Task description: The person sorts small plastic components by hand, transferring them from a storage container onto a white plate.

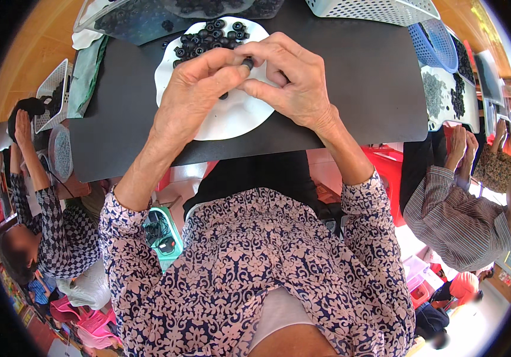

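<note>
Between the fingertips of both my hands, over the plate, is a small black round part (248,63). My left hand (199,89) pinches it from the left with thumb and forefinger. From the right, my right hand (291,77) has its fingers curled against the same part. Below them lies a white scalloped plate (220,126). A pile of similar black parts (205,41) covers its far side, and one more part (224,96) shows beside my left thumb. Fine details of the held part are hidden by my fingers.
On the dark table (362,83), a clear bin (142,24) of black parts stands at the far left. A white perforated basket (374,9) is at the far right, near a blue basket (434,44). Co-workers sit on both sides; a teal bin (165,238) is below.
</note>
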A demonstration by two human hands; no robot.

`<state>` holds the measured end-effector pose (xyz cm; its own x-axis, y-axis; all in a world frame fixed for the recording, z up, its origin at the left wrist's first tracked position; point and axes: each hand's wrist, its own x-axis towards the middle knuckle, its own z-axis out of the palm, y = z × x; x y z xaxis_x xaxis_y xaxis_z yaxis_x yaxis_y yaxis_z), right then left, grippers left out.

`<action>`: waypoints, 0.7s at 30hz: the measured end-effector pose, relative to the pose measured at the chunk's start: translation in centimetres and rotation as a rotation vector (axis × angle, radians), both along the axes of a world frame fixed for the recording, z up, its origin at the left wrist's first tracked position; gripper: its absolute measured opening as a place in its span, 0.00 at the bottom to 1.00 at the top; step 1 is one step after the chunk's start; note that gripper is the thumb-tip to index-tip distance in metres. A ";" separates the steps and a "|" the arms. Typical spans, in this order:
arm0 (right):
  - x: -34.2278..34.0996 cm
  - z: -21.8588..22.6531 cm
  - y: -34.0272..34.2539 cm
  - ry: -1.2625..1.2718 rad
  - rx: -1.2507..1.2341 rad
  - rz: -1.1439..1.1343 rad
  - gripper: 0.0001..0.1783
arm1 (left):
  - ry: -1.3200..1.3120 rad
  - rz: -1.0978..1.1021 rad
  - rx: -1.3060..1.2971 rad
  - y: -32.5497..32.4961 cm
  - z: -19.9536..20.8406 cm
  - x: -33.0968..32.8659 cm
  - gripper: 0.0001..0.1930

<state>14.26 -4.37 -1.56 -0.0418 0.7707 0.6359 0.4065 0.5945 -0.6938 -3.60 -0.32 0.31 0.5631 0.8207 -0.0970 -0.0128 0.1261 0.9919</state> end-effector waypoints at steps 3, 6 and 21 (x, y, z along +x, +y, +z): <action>0.0 -0.2 -0.1 -0.053 0.064 -0.038 0.19 | 0.024 -0.048 -0.014 0.1 0.0 0.0 0.09; 0.0 -0.3 -0.1 -0.035 0.027 -0.054 0.16 | 0.069 0.010 0.063 -0.1 0.8 -0.2 0.09; 1.1 0.5 -0.5 0.328 -0.350 -0.054 0.09 | 0.823 0.029 1.262 0.6 -1.2 -0.1 0.09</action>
